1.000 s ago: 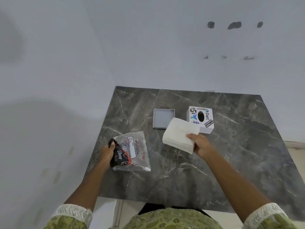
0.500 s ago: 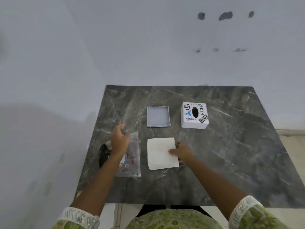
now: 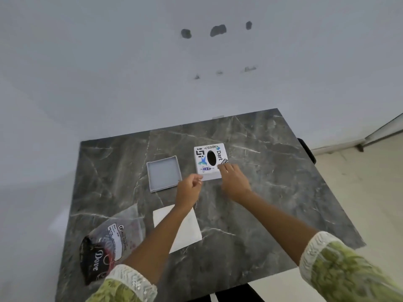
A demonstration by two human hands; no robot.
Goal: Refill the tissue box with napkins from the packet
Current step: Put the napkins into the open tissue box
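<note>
The white tissue box (image 3: 209, 159), stickered and with a dark oval slot on top, stands on the marble table (image 3: 272, 192). My left hand (image 3: 189, 189) touches its near left corner with curled fingers. My right hand (image 3: 233, 182) lies over its near right corner. Whether either hand grips the box is unclear. The grey box base (image 3: 164, 176) lies open-side up to the left of the box. A white napkin stack (image 3: 187, 231) rests flat on the table under my left forearm. The clear napkin packet (image 3: 113, 238) lies at the near left, with nothing holding it.
White walls close off the table's far and left sides. A dark object (image 3: 307, 150) sticks out beyond the table's right edge. Light floor shows to the right.
Both hands have left the napkin stack and the packet, which stay on the table, and have moved forward to the tissue box. The camera view has shifted to the left.
</note>
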